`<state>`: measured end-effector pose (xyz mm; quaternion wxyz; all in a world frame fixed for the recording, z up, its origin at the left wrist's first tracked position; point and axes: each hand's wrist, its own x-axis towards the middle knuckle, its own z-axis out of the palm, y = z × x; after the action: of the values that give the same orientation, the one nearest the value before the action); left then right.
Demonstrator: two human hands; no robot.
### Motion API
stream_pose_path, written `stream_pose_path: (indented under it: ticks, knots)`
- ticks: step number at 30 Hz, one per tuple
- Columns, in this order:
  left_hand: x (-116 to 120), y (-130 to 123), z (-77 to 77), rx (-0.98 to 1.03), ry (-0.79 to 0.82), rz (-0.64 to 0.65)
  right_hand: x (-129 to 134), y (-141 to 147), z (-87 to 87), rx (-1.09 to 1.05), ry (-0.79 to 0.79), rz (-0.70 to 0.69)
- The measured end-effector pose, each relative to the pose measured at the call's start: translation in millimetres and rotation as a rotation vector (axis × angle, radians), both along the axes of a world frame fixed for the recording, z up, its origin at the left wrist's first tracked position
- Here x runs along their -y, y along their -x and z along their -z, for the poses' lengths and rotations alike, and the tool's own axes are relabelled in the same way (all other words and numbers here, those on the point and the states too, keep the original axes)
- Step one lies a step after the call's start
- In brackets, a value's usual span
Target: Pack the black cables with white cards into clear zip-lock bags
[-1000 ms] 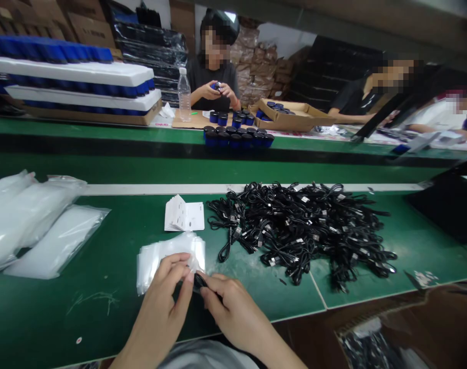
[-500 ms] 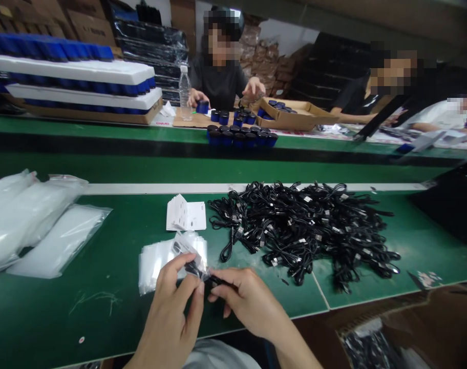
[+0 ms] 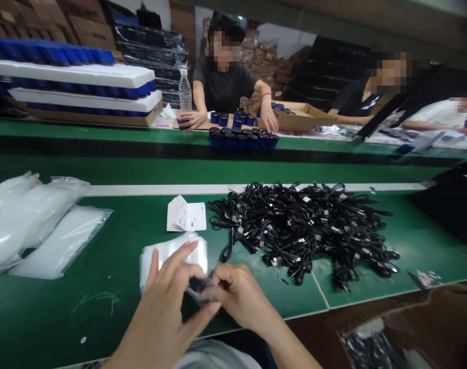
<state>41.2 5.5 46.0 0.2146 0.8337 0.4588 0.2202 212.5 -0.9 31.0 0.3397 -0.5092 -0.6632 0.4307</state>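
Low over the near edge of the green table, a small clear plastic bag (image 3: 197, 288) with a black cable inside is between my two hands. My left hand (image 3: 168, 294) has its thumb and index finger closed around the bag's lower left side, the other fingers raised. My right hand (image 3: 239, 294) pinches the bag's right end, and the fingers hide part of it. Just behind my left hand lies a stack of flat clear bags (image 3: 172, 251). Beyond that sits a pile of folded white leaflets (image 3: 191, 216).
A wide heap of black USB cables (image 3: 295, 230) covers the table's right. Filled plastic packs (image 3: 37, 220) lie left. A black box (image 3: 448, 202) stands far right. Across the bench a co-worker (image 3: 228, 77) handles blue jars (image 3: 243, 138); trays of blue jars (image 3: 83, 77) are stacked back left.
My hands have turned the bag lower and flatter, and my left thumb has moved under it. The co-worker opposite has shifted a jar leftward and lowered the other hand to the jars.
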Motion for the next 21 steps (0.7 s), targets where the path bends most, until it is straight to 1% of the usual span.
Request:
stream_pose_path:
  ticks: [1,3,4,5,7,8,9,11,13,15,18,19,21]
  knots:
    - [-6.0,2.8,-5.5,-0.017,0.104,-0.014,-0.8,-2.0,-3.2,0.013,-0.007,-0.046]
    - [-15.8,5.0,-16.3,-0.038,0.365,-0.037,-1.7,-3.4,-7.2,0.008,0.003,-0.105]
    - [-19.1,4.5,-20.7,-0.029,0.46,-0.05,-1.7,-3.1,-7.8,-0.008,0.022,-0.083]
    - [-21.2,3.4,-23.6,-0.007,0.519,-0.063,-1.5,-2.5,-7.4,-0.031,0.051,-0.013]
    - [-22.1,0.2,-24.7,0.09,0.542,-0.106,0.2,-1.2,-4.9,-0.136,0.134,0.177]
    - [-21.4,-1.3,-23.1,0.16,0.536,-0.138,1.8,-0.8,-3.5,-0.218,0.175,0.242]
    - [-20.1,-2.4,-20.6,0.237,0.535,-0.175,3.9,-0.7,-2.3,-0.296,0.204,0.269]
    - [-16.8,-3.4,-14.9,0.373,0.56,-0.243,8.8,-1.0,-1.3,-0.367,0.195,0.232]
    - [-14.1,-2.7,-10.1,0.44,0.566,-0.269,13.4,-1.3,-2.3,-0.303,0.121,0.218]
    - [-12.8,-0.7,-7.4,0.43,0.539,-0.216,16.0,-1.5,-4.5,-0.236,0.051,0.26]
    - [-13.0,3.0,-6.1,0.398,0.494,-0.115,15.9,-2.0,-8.8,-0.233,0.011,0.29]
    - [-12.9,3.9,-6.2,0.407,0.493,-0.11,15.2,-2.3,-10.2,-0.232,0.002,0.283]
    - [-11.4,4.7,-6.8,0.47,0.512,-0.182,13.6,-2.8,-12.4,-0.221,-0.015,0.267]
